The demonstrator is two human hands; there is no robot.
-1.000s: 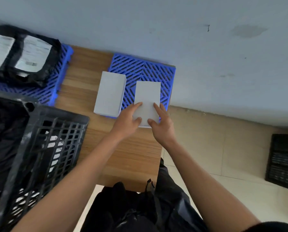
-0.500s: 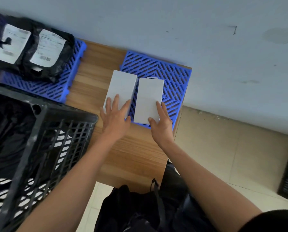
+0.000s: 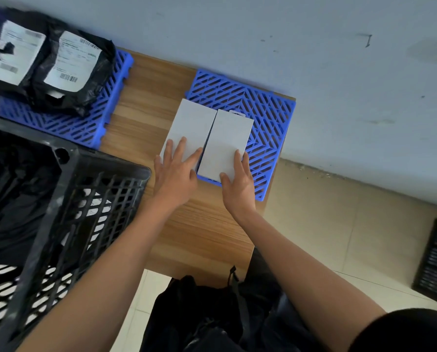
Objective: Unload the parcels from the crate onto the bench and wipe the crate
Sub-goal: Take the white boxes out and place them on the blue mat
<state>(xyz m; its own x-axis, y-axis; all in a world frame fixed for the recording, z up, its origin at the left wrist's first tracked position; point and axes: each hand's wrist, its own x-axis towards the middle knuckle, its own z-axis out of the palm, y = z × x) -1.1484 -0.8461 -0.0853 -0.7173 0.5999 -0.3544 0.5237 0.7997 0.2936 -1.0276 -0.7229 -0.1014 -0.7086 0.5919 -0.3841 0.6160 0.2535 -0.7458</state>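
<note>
Two plain white boxes lie flat, side by side and touching, at the near-left corner of the right blue grid mat (image 3: 268,123) on the wooden bench (image 3: 146,97). Left white box (image 3: 189,123) partly overhangs the mat onto the wood; right white box (image 3: 227,141) sits on the mat and has a small hang tab at its far end. No labels visible on either. Left hand (image 3: 174,174) rests flat on the left box's near end, fingers straight and spread. Right hand (image 3: 237,181) lies on the right box's near right corner, fingers extended, thumb at the near edge. Black lattice crate (image 3: 67,207) stands at the left on the bench, dark contents inside, unclear what. Two black poly-bag parcels (image 3: 47,67) with white shipping labels lie on the left blue grid mat (image 3: 80,125), far left.
</note>
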